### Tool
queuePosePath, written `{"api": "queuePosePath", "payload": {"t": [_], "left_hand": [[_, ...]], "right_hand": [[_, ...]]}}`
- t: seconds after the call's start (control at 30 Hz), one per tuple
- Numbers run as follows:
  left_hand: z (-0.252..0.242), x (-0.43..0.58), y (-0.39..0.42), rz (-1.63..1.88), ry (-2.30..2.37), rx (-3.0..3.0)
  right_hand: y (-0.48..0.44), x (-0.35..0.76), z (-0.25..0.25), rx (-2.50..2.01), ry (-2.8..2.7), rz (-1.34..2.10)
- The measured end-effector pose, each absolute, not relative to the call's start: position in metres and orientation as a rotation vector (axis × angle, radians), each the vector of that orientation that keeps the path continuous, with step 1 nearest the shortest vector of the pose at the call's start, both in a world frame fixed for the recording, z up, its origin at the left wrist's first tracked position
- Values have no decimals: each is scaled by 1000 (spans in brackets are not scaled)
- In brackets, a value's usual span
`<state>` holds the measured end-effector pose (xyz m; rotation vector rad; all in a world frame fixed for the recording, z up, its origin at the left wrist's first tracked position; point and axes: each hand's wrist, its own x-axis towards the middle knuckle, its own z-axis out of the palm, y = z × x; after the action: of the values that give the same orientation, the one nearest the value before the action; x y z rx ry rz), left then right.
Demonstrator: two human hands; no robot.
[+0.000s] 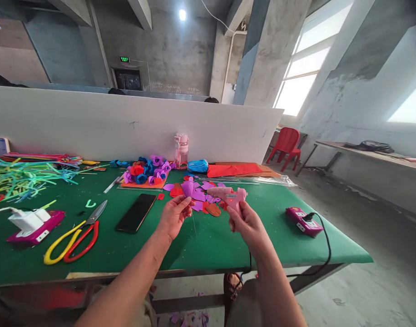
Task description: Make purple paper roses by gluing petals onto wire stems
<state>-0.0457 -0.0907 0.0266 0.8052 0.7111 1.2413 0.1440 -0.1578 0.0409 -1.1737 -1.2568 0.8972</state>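
Observation:
Between the fingertips of my left hand [176,215] is a purple paper flower [188,188], held upright above the table. My right hand [245,222] is wrapped round the handle of a pink hot glue gun [228,195], its nozzle pointing left towards the flower. A small gap shows between nozzle and flower. Beneath and behind both lie loose purple, red and brown paper petals [213,210]. Finished-looking paper flowers [148,170] in blue, red and purple are heaped on an orange sheet at the back.
Left of my hands lie a black phone [136,213], scissors [76,236] and a purple power strip [37,229] with chargers. Coloured strips [31,175] pile up far left. A pink bottle [181,150] stands by the white partition [126,122]. Another power strip [303,221] sits right, its cord hanging over the edge.

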Motion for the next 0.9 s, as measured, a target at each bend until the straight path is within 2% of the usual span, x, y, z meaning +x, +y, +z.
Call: {"api": "queuePosePath", "payload": {"t": [0.27,0.9], "left_hand": [[29,-49,-93,1303,736,855],[27,-47,-93,1294,716,863]], "right_hand": [[-169,128,49,-1274,-1584,473],[-170,116,48,-1401,-1665,255]]}}
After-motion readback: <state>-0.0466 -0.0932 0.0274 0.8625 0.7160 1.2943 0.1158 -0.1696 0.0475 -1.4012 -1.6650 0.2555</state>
